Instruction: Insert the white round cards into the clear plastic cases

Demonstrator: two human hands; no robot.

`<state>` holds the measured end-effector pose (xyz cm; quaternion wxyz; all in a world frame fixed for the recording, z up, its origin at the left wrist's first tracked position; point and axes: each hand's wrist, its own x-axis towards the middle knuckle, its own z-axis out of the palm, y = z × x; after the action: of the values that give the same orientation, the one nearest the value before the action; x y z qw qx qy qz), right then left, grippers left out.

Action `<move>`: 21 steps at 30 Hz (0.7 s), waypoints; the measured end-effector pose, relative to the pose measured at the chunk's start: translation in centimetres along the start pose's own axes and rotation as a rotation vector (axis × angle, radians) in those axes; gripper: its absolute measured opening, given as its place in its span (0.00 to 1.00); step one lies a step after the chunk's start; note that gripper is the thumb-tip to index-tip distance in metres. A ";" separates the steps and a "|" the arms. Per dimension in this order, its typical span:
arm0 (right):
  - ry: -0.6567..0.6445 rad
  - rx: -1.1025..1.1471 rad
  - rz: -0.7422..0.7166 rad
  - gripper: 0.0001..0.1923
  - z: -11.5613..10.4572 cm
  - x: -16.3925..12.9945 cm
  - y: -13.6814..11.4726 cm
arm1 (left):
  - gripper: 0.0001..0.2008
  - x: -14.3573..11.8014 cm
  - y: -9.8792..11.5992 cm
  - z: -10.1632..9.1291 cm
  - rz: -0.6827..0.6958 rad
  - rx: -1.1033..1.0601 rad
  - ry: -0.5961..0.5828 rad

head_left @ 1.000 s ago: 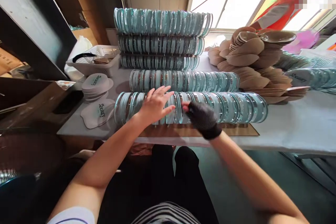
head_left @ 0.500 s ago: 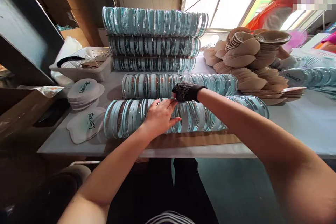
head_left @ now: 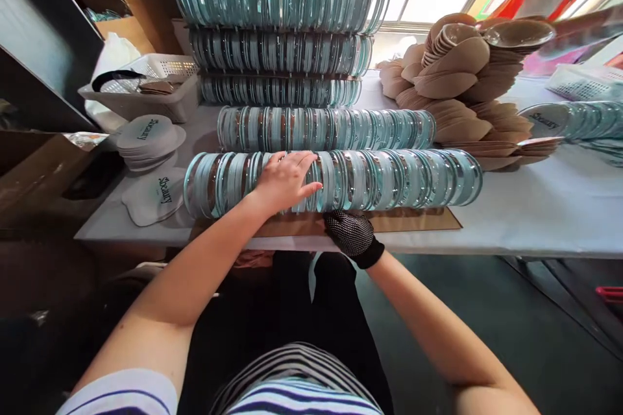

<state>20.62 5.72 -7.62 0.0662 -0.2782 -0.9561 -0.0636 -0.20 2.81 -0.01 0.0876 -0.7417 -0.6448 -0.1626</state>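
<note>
While the front row of clear packs [head_left: 389, 178] is lying along the near edge of the table [head_left: 535, 207], the left hand [head_left: 285, 181] is resting spread and flat on top, gripping nothing. The gloved right hand [head_left: 351, 233] is pressing below the row; its grip cannot be made out. Steady, even pressure is advisable to keep the packs upright.

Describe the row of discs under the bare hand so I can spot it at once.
On the grey table, rows of clear teal-edged discs step up toward the window. It is the front row, nearest the edge, on brown cardboard; only it has the left hand on it.
</note>
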 end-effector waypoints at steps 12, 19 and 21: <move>0.063 0.052 0.328 0.21 -9.6 6.4 9.5 | 0.28 3.5 2.9 -0.8 0.059 -0.056 0.003; -0.503 0.102 0.011 0.22 -10.2 17.3 12.6 | 0.32 4.4 4.2 1.2 0.064 -0.022 -0.020; -0.537 0.071 -0.064 0.20 -10.4 18.0 12.1 | 0.32 4.4 4.1 1.2 0.065 -0.024 -0.021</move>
<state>13.01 23.62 6.52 -0.1819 -0.2523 -0.9494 0.0438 4.49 6.64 0.70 0.0771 -0.7650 -0.6192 -0.1595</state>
